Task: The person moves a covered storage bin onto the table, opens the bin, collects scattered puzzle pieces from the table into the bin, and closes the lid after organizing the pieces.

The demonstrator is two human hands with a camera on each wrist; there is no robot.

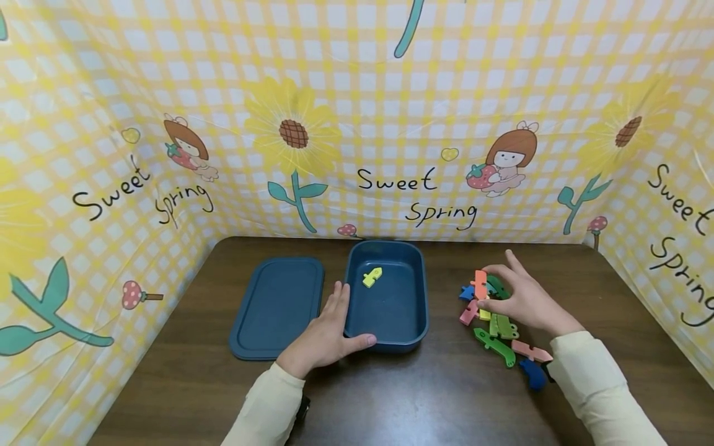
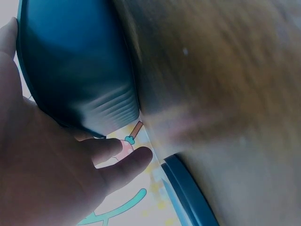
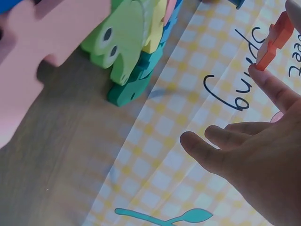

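My right hand (image 1: 527, 300) pinches an orange puzzle piece (image 1: 480, 284) between thumb and index finger. In the right wrist view the orange piece (image 3: 275, 40) is held off the table, the other fingers spread apart. Under and beside that hand lies a loose pile of puzzle pieces, with a green crocodile-head piece (image 1: 504, 326) and a dark green one (image 1: 498, 287). Along the near left side of a dark blue box (image 1: 390, 341), my left hand (image 1: 326, 334) rests with straight fingers, its thumb at the near rim. Inside the box, toward the back, is a yellow-green puzzle piece (image 1: 372, 277).
A flat dark blue lid (image 1: 273, 303) lies left of the box on the brown table (image 1: 385, 396). Nearer me on the right are a long green piece (image 1: 494, 347), a pink piece (image 1: 532, 352) and a blue piece (image 1: 533, 375). Checked cloth (image 1: 379, 111) stands around the back and sides.
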